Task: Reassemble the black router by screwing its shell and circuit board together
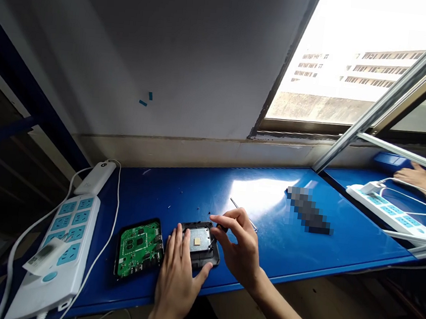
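A black plastic case half (211, 257) with a silver metal plate (190, 239) inside lies on the blue table (149, 188). The plate carries a small beige square pad (197, 241). My left hand (180, 273) rests flat over the left edge of the case, its fingers stretched out and its thumb at the front right. At the right rim, my right hand (240, 246) pinches thumb and forefinger around a small dark thing, mostly hidden. Left of my left hand sits another black shell with a green circuit board (138, 249). A thin metal rod (254, 225) lies partly behind my right hand.
A white power strip (85, 247) with blue sockets and a white adapter (96, 177) stand at the left, cables trailing. A blurred dark oblong object (309, 210) lies to the right. Past the metal frame (347, 135) are another power strip (394, 211) and another person's hand (415, 175).
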A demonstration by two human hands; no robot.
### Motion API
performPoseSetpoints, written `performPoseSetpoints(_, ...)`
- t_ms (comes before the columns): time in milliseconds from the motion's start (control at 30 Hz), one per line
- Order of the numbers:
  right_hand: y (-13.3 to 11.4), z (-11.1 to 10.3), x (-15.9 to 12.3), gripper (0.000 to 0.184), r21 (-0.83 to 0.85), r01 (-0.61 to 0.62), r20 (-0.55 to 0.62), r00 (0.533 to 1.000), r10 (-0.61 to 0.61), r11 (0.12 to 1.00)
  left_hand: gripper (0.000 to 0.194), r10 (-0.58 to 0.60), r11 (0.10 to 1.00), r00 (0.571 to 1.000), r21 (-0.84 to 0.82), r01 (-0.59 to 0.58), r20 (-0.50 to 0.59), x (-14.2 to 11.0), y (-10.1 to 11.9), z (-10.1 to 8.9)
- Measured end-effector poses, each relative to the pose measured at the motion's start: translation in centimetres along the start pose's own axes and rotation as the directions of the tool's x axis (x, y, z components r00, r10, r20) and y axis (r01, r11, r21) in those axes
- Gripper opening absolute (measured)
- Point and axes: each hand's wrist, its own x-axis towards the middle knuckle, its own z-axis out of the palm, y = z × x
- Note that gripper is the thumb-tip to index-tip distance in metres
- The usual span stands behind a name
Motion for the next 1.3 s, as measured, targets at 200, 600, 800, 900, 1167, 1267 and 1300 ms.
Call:
performPoseSetpoints(200, 0.3, 0.0, 0.0, 0.035, 0.074, -0.057, 0.055, 0.997, 0.053, 0.996, 0.078, 0.002, 1.000, 1.000, -0.003, -0.002, -0.019, 0.0, 0.1, -0.1)
performPoseSetpoints(600, 0.4, 0.4, -0.6, 0.033, 0.021, -0.094, 0.007, 0.996, 0.094, 0.995, 0.081, -0.027, 0.999, 1.000, -0.041, 0.027, 0.005, 0.1, 0.3, -0.4)
performPoseSetpoints(800, -0.2, 0.3, 0.0, 0.013, -0.069, 0.029, -0.084, 0.996, -0.035, 0.997, 0.080, -0.044, 0.998, 0.999, -0.047, 0.045, 0.030, 0.2, 0.3, -0.5)
performPoseSetpoints(900, -0.3, 0.3, -0.2, 0.028, -0.021, 0.005, -0.031, 1.000, -0.005, 1.000, 0.080, -0.028, 0.999, 1.000, -0.047, 0.027, -0.004, 0.2, 0.2, -0.4)
performPoseSetpoints(1167, -0.8, 0.1, 0.0, 0.017, -0.126, 0.003, -0.073, 0.997, -0.012, 0.992, 0.081, -0.019, 0.999, 1.000, -0.032, 0.019, -0.014, 0.0, 0.2, -0.2)
performPoseSetpoints(1267, -0.8, 0.2, 0.2, 0.027, -0.143, 0.053, -0.080, 0.995, -0.065, 0.988, 0.081, -0.019, 0.999, 1.000, -0.037, 0.019, -0.002, 0.1, 0.2, -0.3)
performPoseSetpoints(1300, -0.7, 0.3, 0.0, 0.033, -0.118, 0.058, -0.071, 0.995, -0.067, 0.991, 0.081, -0.017, 0.999, 1.000, -0.037, 0.017, -0.001, 0.1, 0.3, -0.4)
